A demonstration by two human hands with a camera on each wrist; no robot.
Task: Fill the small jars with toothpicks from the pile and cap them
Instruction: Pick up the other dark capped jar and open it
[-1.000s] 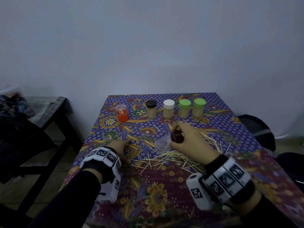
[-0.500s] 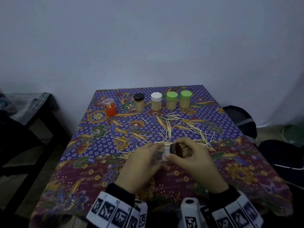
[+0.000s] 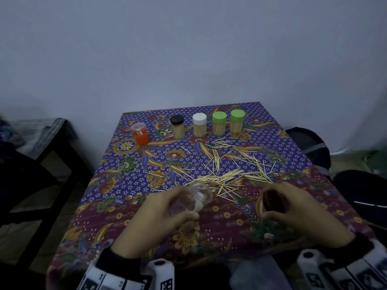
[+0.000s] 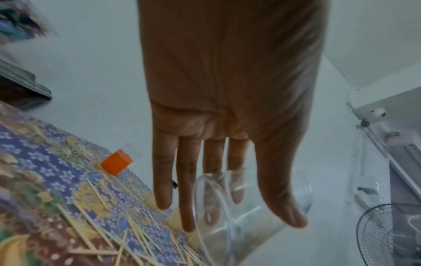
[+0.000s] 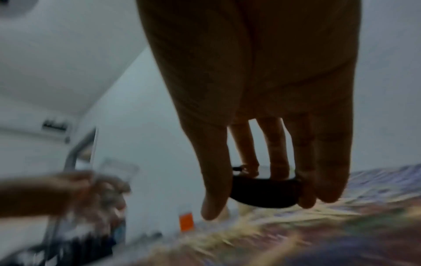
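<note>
My left hand (image 3: 167, 208) holds an empty clear jar (image 3: 191, 198) tilted on its side, mouth toward the toothpicks; in the left wrist view the clear jar (image 4: 246, 216) sits between thumb and fingers of the left hand (image 4: 227, 207). My right hand (image 3: 293, 208) grips a dark brown cap (image 3: 272, 200); the right wrist view shows the cap (image 5: 264, 190) pinched between thumb and fingers of the right hand (image 5: 262, 198). The toothpick pile (image 3: 222, 172) lies scattered just beyond both hands. At the far edge stand four filled capped jars: black (image 3: 178, 127), white (image 3: 199, 125), green (image 3: 219, 124) and green (image 3: 237, 122).
An orange jar (image 3: 140, 133) with a clear lid stands at the back left of the patterned tablecloth (image 3: 125, 170). A dark side table (image 3: 52, 143) is to the left, dark bags (image 3: 310, 145) on the floor to the right. A fan (image 4: 389, 234) shows in the left wrist view.
The hands have come apart: the left now holds the clear jar alone, the right has carried the dark cap off to the right. Both hands moved nearer the table's front edge.
</note>
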